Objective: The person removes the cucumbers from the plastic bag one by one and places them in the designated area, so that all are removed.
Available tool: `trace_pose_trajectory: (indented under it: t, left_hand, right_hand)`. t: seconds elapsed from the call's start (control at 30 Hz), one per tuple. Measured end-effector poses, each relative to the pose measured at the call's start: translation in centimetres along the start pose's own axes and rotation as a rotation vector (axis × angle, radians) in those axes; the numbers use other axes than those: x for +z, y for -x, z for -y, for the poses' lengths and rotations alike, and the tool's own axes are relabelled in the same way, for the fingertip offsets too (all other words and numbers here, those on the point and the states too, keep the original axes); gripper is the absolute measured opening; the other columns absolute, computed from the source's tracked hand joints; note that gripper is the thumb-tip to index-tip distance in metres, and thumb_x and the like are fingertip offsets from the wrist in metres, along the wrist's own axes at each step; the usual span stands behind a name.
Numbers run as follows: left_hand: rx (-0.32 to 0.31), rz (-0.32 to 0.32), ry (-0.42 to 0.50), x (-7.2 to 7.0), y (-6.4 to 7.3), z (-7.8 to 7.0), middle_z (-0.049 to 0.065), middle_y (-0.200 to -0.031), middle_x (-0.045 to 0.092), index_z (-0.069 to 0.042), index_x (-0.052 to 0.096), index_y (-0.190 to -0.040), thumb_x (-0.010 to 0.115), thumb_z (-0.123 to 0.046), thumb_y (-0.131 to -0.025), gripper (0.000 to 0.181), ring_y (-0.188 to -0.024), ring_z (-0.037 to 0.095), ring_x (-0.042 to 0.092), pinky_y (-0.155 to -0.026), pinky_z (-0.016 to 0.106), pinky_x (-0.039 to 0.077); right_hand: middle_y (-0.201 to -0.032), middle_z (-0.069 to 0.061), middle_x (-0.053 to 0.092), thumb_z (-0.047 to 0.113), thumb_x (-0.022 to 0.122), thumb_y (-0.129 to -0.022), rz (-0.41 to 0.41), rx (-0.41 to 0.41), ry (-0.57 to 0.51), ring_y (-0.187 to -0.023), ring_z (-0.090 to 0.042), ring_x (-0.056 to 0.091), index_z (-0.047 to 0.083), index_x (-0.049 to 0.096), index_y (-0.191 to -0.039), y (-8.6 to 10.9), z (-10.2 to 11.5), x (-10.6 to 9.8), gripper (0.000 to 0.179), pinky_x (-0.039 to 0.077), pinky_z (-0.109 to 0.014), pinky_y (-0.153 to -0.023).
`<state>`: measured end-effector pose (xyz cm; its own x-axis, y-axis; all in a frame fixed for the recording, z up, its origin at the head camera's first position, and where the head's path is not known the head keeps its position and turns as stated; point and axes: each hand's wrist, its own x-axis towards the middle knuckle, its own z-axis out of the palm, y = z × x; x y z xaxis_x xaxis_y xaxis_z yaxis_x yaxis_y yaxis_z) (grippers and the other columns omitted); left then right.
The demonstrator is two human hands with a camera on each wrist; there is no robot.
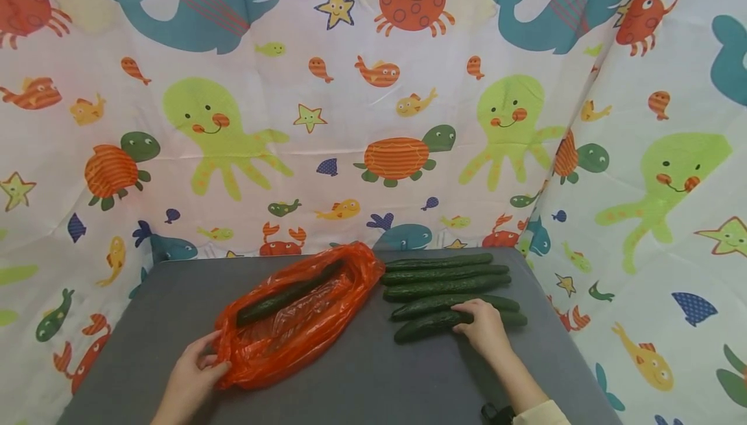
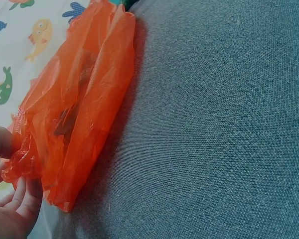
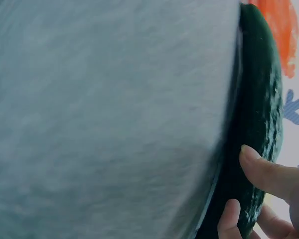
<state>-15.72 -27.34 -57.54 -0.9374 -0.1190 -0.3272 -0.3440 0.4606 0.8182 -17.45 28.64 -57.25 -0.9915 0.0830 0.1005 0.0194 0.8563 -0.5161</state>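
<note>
An orange plastic bag (image 1: 318,342) lies slanted on the left half of the table, its mouth spread wide. Inside it rests one dark green cucumber (image 1: 286,298). My left hand (image 1: 191,372) holds the bag's near-left end, thumb and fingers on the crumpled film (image 2: 25,159). On the right, several cucumbers (image 1: 446,274) lie side by side in a row. My right hand (image 1: 486,329) grips the nearest cucumber (image 1: 421,326) around its middle. In the right wrist view, thumb and fingers lie on opposite sides of that cucumber (image 3: 261,74), which appears to rest on the table.
The grey cloth-covered table (image 1: 350,386) ends at the back against a hanging sheet (image 1: 344,87) printed with sea animals. More of this sheet (image 1: 642,321) borders the right side. A black strap (image 1: 496,414) is on my right wrist, by a pale sleeve (image 1: 541,414).
</note>
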Motion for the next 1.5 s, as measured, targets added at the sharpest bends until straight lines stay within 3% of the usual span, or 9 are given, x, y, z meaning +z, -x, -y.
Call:
trace_pose_trajectory:
  t: [0.2, 0.37, 0.47, 0.6, 0.83, 0.97, 1.13, 1.23, 1.5]
  left_hand:
    - [0.014, -0.013, -0.024, -0.1, 0.1, 0.0, 0.031, -0.153, 0.028, -0.002, 0.038, -0.152, 0.072, -0.015, -0.091, 0.071, -0.117, 0.042, 0.059, -0.075, 0.038, 0.059]
    - [0.031, -0.016, -0.033, 0.0, 0.1, -0.2, 0.032, -0.152, 0.029, -0.002, 0.039, -0.152, 0.071, -0.014, -0.09, 0.07, -0.114, 0.04, 0.063, -0.074, 0.036, 0.059]
    - [0.031, -0.016, -0.026, 0.0, 0.1, -0.2, 0.032, -0.153, 0.028, -0.002, 0.039, -0.151, 0.071, -0.012, -0.09, 0.07, -0.112, 0.039, 0.064, -0.073, 0.036, 0.059]
    - [0.029, -0.015, -0.016, 0.1, 0.1, -0.1, 0.031, -0.154, 0.027, -0.004, 0.041, -0.151, 0.071, -0.012, -0.089, 0.07, -0.111, 0.037, 0.065, -0.072, 0.036, 0.059]
    - [0.028, -0.016, -0.006, -0.1, 0.1, 0.0, 0.029, -0.153, 0.029, -0.005, 0.042, -0.15, 0.071, -0.013, -0.088, 0.069, -0.106, 0.031, 0.067, -0.071, 0.035, 0.059]
    - [0.034, -0.023, 0.004, -0.1, 0.3, -0.1, 0.028, -0.154, 0.028, -0.006, 0.043, -0.15, 0.071, -0.011, -0.088, 0.069, -0.103, 0.028, 0.067, -0.07, 0.034, 0.058]
    - [0.045, -0.033, 0.0, -0.2, 0.4, -0.4, 0.026, -0.155, 0.029, -0.007, 0.043, -0.151, 0.071, -0.011, -0.089, 0.068, -0.108, 0.03, 0.063, -0.071, 0.032, 0.057]
    - [0.058, -0.062, -0.021, -0.4, 0.5, -0.6, 0.024, -0.156, 0.031, -0.009, 0.043, -0.151, 0.072, -0.013, -0.09, 0.067, -0.114, 0.033, 0.059, -0.075, 0.032, 0.056]
    - [0.07, -0.095, -0.057, -0.2, 0.6, -0.8, 0.022, -0.156, 0.033, -0.009, 0.044, -0.151, 0.072, -0.021, -0.092, 0.067, -0.12, 0.036, 0.057, -0.087, 0.04, 0.056]
  right_hand:
    - [-0.12, -0.015, 0.061, 0.007, 0.086, -0.077, -0.037, 0.014, 0.025, -0.115, -0.039, 0.055, 0.01, 0.074, -0.116, 0.3, -0.1, 0.7, 0.041, 0.049, -0.053, -0.089]
    - [-0.12, -0.016, 0.057, 0.005, 0.087, -0.076, -0.046, -0.011, 0.082, -0.116, -0.04, 0.053, 0.008, 0.071, -0.12, 0.3, 1.3, 0.1, 0.047, 0.05, -0.053, -0.087]
    - [-0.121, -0.015, 0.06, 0.007, 0.086, -0.077, -0.01, -0.034, 0.09, -0.112, -0.038, 0.058, 0.009, 0.069, -0.126, -0.1, 3.3, -0.3, 0.052, 0.052, -0.052, -0.085]
    - [-0.12, -0.012, 0.065, 0.011, 0.085, -0.08, 0.047, -0.09, -0.028, -0.105, -0.032, 0.065, 0.01, 0.07, -0.126, -1.0, 6.7, 0.1, 0.049, 0.055, -0.047, -0.083]
    - [-0.113, -0.009, 0.07, 0.014, 0.083, -0.083, 0.038, -0.293, -0.222, -0.1, -0.024, 0.068, 0.01, 0.074, -0.117, -3.1, 12.9, 2.2, 0.035, 0.058, -0.041, -0.08]
    - [-0.119, -0.005, 0.07, 0.017, 0.082, -0.085, 0.031, -0.401, -0.319, -0.103, -0.022, 0.068, 0.013, 0.076, -0.114, -4.6, 16.7, 3.6, 0.03, 0.058, -0.041, -0.082]
    - [-0.125, 0.0, 0.069, 0.021, 0.08, -0.087, 0.122, -0.461, -0.37, -0.12, -0.019, 0.063, 0.019, 0.076, -0.115, -5.9, 21.2, 6.2, 0.028, 0.051, -0.042, -0.1]
    - [-0.127, 0.003, 0.068, 0.02, 0.079, -0.088, 0.216, -0.46, -0.372, -0.123, -0.017, 0.06, 0.02, 0.075, -0.117, -6.7, 23.3, 8.4, 0.029, 0.05, -0.038, -0.102]
    - [-0.127, 0.002, 0.069, 0.01, 0.079, -0.087, 0.397, -0.445, -0.263, -0.127, -0.018, 0.058, 0.015, 0.076, -0.117, -8.3, 25.8, 12.7, 0.032, 0.046, -0.039, -0.108]
